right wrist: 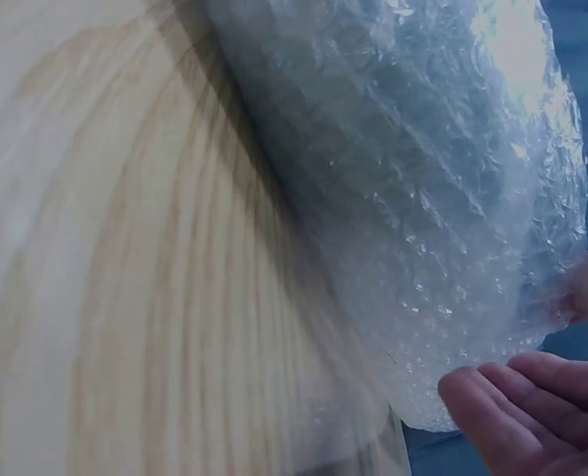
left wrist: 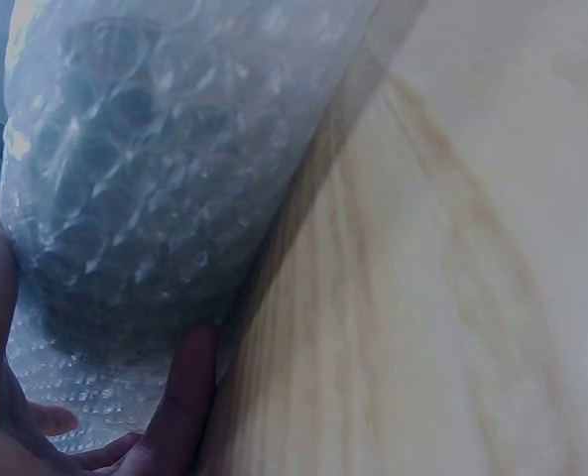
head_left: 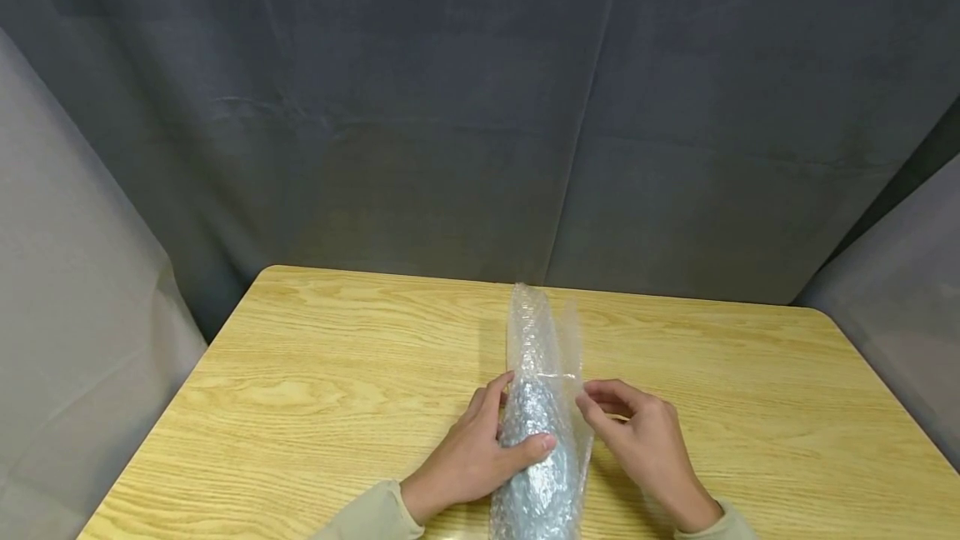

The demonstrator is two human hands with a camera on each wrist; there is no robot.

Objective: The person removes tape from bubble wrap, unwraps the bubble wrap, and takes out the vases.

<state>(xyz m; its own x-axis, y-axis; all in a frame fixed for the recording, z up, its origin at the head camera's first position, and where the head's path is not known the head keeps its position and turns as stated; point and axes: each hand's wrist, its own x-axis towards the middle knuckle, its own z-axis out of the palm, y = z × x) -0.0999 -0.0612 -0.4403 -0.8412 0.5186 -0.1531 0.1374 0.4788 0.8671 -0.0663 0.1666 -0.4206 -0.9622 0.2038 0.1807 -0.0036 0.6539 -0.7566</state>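
Observation:
A long bundle in clear bubble wrap (head_left: 543, 473) lies lengthwise on the table, with something bluish-grey showing through the layers. My left hand (head_left: 474, 452) holds it from the left side, thumb across the top and fingers along its flank. In the left wrist view, the bubbles (left wrist: 165, 149) blur the dark thing inside. On the right, my right hand (head_left: 645, 432) pinches the loose edge of the wrap between thumb and fingertips. The right wrist view has those fingers (right wrist: 517, 412) at the end of the bubble wrap (right wrist: 403, 169). Past the bundle's far end, a flattened length of wrap (head_left: 532, 315) extends.
The wood-grain table (head_left: 337, 365) has rounded far corners. Behind it hangs a dark grey curtain (head_left: 420, 123). Lighter grey cloth (head_left: 67, 273) hangs at the left, and more of it (head_left: 892, 332) at the right.

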